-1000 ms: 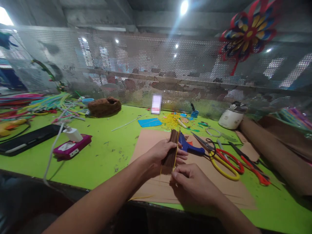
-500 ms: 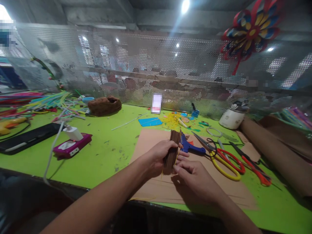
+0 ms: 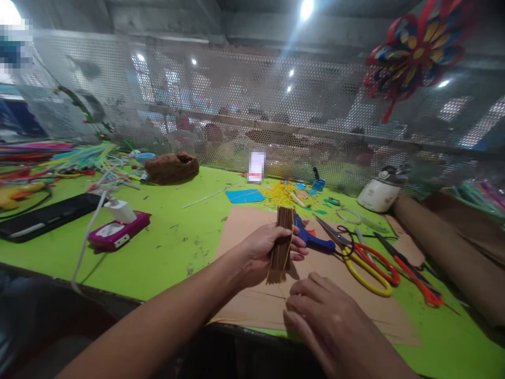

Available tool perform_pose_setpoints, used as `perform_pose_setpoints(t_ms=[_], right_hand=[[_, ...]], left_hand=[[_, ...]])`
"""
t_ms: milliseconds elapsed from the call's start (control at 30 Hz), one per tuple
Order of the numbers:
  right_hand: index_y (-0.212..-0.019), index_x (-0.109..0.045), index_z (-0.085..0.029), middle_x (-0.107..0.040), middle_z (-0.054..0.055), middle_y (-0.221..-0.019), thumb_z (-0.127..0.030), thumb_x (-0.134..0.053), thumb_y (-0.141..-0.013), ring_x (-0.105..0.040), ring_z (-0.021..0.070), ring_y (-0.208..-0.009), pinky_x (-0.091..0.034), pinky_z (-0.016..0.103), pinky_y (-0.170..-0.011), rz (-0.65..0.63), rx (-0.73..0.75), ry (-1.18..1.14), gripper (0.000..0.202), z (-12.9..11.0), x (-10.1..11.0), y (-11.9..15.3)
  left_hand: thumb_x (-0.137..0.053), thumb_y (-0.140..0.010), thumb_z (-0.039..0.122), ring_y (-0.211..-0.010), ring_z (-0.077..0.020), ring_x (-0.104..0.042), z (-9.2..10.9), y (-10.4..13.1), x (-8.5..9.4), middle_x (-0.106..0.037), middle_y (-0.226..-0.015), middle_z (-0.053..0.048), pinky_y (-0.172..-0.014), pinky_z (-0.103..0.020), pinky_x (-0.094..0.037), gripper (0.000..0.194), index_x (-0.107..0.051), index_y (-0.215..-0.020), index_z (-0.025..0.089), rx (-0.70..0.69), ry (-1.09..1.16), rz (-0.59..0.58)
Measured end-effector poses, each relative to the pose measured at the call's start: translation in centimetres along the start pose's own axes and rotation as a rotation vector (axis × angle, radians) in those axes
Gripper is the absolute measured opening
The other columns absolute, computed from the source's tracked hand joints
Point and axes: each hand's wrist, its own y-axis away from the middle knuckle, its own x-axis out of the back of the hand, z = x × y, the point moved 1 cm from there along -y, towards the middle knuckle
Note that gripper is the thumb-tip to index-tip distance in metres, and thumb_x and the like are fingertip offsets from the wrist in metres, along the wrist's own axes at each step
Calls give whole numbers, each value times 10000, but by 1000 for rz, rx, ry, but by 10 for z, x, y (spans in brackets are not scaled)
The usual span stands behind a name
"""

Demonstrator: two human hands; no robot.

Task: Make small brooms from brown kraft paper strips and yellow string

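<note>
left hand [image 3: 262, 252] grips brown strip bundle [image 3: 281, 247], long axis near upright; right hand [image 3: 331, 316] lies nearer its lower end, fingers loosely curled, grasp unclear.

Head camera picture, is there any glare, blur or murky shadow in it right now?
Head view: glare streaks down from the ceiling lamp; the red paper flower looks soft near the corner; the small upright panel is pixelated; below the front edge of the green table it's nearly black; the brown bundle reads clearly, though its thin strips partly merge.
</note>
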Motion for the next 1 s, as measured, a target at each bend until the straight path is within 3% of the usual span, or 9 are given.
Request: perform_pose_setpoints(t_ms=[100, 167, 233, 300, 400, 533, 767, 900, 1000], right_hand=[[-768, -641, -214, -657, 63, -762, -225, -466, -885, -579, 197, -716, -436, 311, -648, 216, -19, -72, 211, 7, 23, -7], [-758, -655, -206, -663, 58, -732, -303, -518, -862, -579, 194, -671, -433, 318, -639, 384, -166, -110, 198, 25, 35, -23], [-724, -659, -188, -661, 53, -722, -358, -561, -828, -573, 185, -657, -425, 306, -614, 449, -295, -269, 222, 47, 41, -43], [-709, -658, -170, -599, 9, -606, -442, -620, -771, -502, 137, -531, -376, 264, -503, 413, -417, -620, 281, 65, 40, -61], [-698, -644, -153, -508, -41, -524, -499, -687, -692, -397, 85, -442, -294, 227, -434, 372, -460, -897, 348, 77, 33, -76], [-701, -643, -146, -518, -32, -533, -482, -692, -702, -429, 91, -472, -296, 223, -446, 343, -421, -993, 339, 79, 26, -78], [-723, -637, -139, -513, -41, -528, -426, -704, -731, -476, 81, -482, -332, 201, -466, 331, -439, -1121, 295, 90, 15, -76], [-737, -640, -145, -514, -42, -534, -426, -692, -750, -446, 71, -478, -337, 188, -455, 373, -427, -1148, 286, 90, 7, -75], [-727, -641, -158, -501, -45, -556, -434, -684, -755, -423, 71, -481, -351, 187, -449, 421, -398, -1156, 281, 86, 2, -73]], left_hand=[[-441, -792, 112, -718, -187, -668, -1, -1, 1, -667, -785, -111, -696, -302, -520, 175, -543, -934, 108, -11, -26, -54], [-467, -791, 123, -725, -195, -671, -1, 0, 0, -668, -796, -110, -697, -316, -524, 164, -547, -933, 116, -14, -45, -126], [-491, -795, 142, -719, -201, -671, -1, 2, -2, -667, -802, -117, -703, -332, -524, 168, -553, -948, 111, -10, -59, -197], [-494, -802, 153, -720, -203, -671, -1, 3, -2, -666, -806, -131, -716, -337, -521, 193, -560, -974, 95, 3, -72, -246], [-477, -824, 163, -736, -207, -674, -2, 5, -1, -664, -849, -148, -749, -354, -514, 219, -563, -1009, 84, 19, -83, -305], [-450, -843, 176, -771, -223, -675, -1, 5, 1, -655, -913, -163, -759, -377, -509, 224, -557, -1017, 85, 36, -73, -345], [-425, -813, 177, -681, -186, -665, 5, 5, -2, -678, -809, -147, -598, -259, -483, 218, -555, -964, 89, 111, -135, -286], [-398, -811, 184, -621, -166, -650, 6, 4, 0, -688, -818, -153, -505, -219, -433, 243, -558, -964, 81, 117, -184, -256], [-421, -810, 213, -654, -187, -664, 4, 3, 0, -691, -869, -161, -522, -240, -463, 241, -551, -973, 93, 112, -157, -282]])
